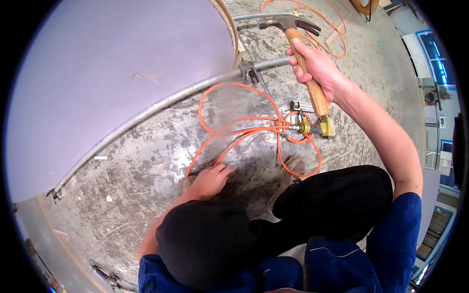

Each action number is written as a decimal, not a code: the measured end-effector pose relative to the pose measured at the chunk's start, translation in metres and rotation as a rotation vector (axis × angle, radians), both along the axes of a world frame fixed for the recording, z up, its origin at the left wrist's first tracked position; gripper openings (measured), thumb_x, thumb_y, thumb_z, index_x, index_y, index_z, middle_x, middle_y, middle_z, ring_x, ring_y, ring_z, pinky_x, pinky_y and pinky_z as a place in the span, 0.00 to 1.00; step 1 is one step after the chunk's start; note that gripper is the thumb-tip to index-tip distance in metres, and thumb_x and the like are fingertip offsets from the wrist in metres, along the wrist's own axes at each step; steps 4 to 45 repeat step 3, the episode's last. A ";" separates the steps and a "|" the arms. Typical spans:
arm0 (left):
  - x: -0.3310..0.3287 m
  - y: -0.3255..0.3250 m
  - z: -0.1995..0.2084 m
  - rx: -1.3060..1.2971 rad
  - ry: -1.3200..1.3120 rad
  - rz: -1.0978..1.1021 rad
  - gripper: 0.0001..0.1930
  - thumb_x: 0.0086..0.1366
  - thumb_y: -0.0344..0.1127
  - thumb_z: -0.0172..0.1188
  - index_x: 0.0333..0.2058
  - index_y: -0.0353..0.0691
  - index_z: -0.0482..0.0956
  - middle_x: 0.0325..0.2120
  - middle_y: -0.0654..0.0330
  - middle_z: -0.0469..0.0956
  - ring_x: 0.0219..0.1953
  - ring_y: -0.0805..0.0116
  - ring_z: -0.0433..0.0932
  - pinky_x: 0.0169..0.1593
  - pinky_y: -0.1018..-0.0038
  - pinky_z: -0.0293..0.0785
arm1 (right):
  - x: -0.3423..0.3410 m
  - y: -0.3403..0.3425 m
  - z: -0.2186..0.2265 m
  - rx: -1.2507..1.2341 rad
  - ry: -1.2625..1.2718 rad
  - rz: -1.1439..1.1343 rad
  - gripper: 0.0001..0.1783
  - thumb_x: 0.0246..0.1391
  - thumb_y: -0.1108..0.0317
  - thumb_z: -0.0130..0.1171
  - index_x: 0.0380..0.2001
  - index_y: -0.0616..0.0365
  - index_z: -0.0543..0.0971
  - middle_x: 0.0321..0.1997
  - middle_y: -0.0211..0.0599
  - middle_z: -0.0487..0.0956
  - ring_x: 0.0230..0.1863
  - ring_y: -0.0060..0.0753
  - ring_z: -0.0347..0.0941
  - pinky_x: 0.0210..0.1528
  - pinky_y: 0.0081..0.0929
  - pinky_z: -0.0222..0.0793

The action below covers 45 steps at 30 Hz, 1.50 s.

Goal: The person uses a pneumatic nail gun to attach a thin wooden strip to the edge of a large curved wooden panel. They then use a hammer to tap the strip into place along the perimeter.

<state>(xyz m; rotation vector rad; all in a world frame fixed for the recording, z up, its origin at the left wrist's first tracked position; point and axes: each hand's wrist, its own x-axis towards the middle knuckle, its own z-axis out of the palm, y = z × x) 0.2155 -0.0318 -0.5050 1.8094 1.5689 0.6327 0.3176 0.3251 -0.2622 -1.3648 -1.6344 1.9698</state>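
Note:
My right hand (pixel 317 66) is wrapped round the wooden handle of a claw hammer (pixel 305 73), whose steel head points up and away, raised over the floor. Down by my left shoe, my left hand (pixel 210 181) hangs low with fingers loosely bent and apart. An orange air hose (pixel 238 141) runs close to its fingertips; whether they touch is unclear. Below the hammer handle, a yellow and black air nailer (pixel 312 128) lies on the floor, joined to the looped hose.
A large pale round-edged panel (pixel 122 88) fills the left, with a curved metal pipe (pixel 166 103) along its edge. A black clamp (pixel 249 72) grips near the pipe. More orange hose (pixel 345 41) lies farther off. My right shoe (pixel 288 178) stands beside a hose loop.

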 end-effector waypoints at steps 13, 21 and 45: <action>0.014 -0.021 -0.025 0.038 -0.030 0.072 0.20 0.59 0.27 0.61 0.52 0.43 0.79 0.38 0.54 0.76 0.42 0.50 0.80 0.47 0.59 0.78 | -0.001 0.008 -0.010 0.044 0.080 -0.128 0.22 0.73 0.48 0.50 0.42 0.59 0.71 0.33 0.30 0.72 0.22 0.16 0.66 0.18 0.13 0.61; 0.014 -0.021 -0.025 0.038 -0.030 0.072 0.20 0.59 0.27 0.61 0.52 0.43 0.79 0.38 0.54 0.76 0.42 0.50 0.80 0.47 0.59 0.78 | -0.001 0.008 -0.010 0.044 0.080 -0.128 0.22 0.73 0.48 0.50 0.42 0.59 0.71 0.33 0.30 0.72 0.22 0.16 0.66 0.18 0.13 0.61; 0.014 -0.021 -0.025 0.038 -0.030 0.072 0.20 0.59 0.27 0.61 0.52 0.43 0.79 0.38 0.54 0.76 0.42 0.50 0.80 0.47 0.59 0.78 | -0.001 0.008 -0.010 0.044 0.080 -0.128 0.22 0.73 0.48 0.50 0.42 0.59 0.71 0.33 0.30 0.72 0.22 0.16 0.66 0.18 0.13 0.61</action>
